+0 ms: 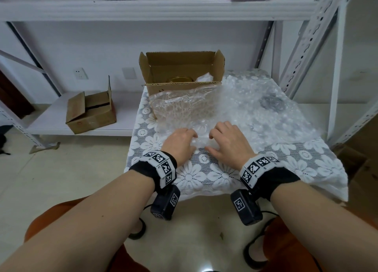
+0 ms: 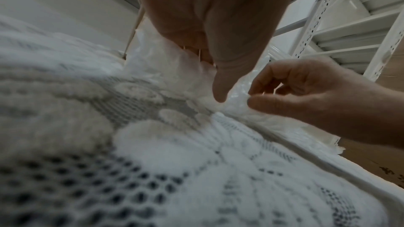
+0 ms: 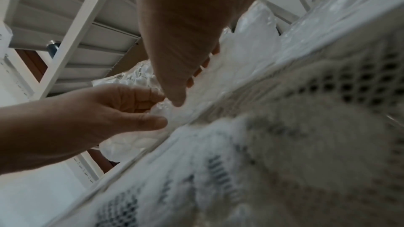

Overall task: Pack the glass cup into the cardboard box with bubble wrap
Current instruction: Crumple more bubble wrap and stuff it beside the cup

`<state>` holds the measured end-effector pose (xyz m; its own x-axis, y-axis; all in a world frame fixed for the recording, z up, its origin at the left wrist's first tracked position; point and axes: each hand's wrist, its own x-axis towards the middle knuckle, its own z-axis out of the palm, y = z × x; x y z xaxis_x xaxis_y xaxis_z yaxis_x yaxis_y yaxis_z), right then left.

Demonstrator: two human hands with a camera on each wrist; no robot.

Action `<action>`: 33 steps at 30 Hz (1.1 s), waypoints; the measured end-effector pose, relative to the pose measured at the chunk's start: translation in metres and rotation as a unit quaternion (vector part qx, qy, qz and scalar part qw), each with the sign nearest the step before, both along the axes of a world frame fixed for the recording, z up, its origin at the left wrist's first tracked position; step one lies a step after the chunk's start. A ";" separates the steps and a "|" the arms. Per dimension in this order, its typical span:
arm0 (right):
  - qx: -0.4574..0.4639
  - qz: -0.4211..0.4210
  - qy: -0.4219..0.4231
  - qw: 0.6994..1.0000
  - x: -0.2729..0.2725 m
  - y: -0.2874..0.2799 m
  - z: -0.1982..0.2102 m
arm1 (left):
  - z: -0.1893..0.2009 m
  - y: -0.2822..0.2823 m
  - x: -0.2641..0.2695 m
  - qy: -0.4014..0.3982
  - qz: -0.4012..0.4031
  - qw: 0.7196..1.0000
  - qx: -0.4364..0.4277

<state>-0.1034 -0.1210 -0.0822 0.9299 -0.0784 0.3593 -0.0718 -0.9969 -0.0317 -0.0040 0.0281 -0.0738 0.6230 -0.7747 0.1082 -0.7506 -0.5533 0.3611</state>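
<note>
at the 6 o'clock edge of the bubble wrap [image 1: 241, 108], which is spread over the lace-covered desk [image 1: 196, 175], both hands are set down side by side. the left hand [image 1: 180, 143] is curled, its fingers [image 1: 192, 134] bent onto the near edge of the sheet; the right hand [image 1: 229, 140] is curled likewise, its thumb and fingertips closed towards the same edge, though whether the film is truly pinched cannot be told. the cardboard box [image 1: 182, 73] stands open at 12 o'clock, touching the sheet's far edge. inside it a gold-rimmed round thing [image 1: 180, 79] is glimpsed, judged to be the glass cup, beside some crumpled white padding [image 1: 204, 77].

trouble could be caused by a hasty pull: the sheet laps the box front, so the box might be dragged or tipped. the slippery film might also be lost from the fingers, and the lace cloth might be snagged and lifted with it.
</note>
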 end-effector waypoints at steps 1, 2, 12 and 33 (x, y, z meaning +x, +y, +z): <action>-0.001 -0.010 0.021 1.000 -0.001 -0.001 -0.003 | 0.000 0.000 0.000 0.000 -0.001 1.000 0.004; -0.004 -0.019 0.037 0.999 -0.002 -0.001 -0.005 | -0.001 0.000 -0.001 0.001 -0.002 1.000 0.007; 0.029 -0.023 0.088 0.995 -0.002 -0.003 -0.003 | 0.000 0.003 0.000 -0.015 -0.007 0.999 0.034; 0.196 -0.016 0.216 0.956 0.010 0.006 0.028 | 0.027 0.008 0.001 0.027 0.043 0.983 0.177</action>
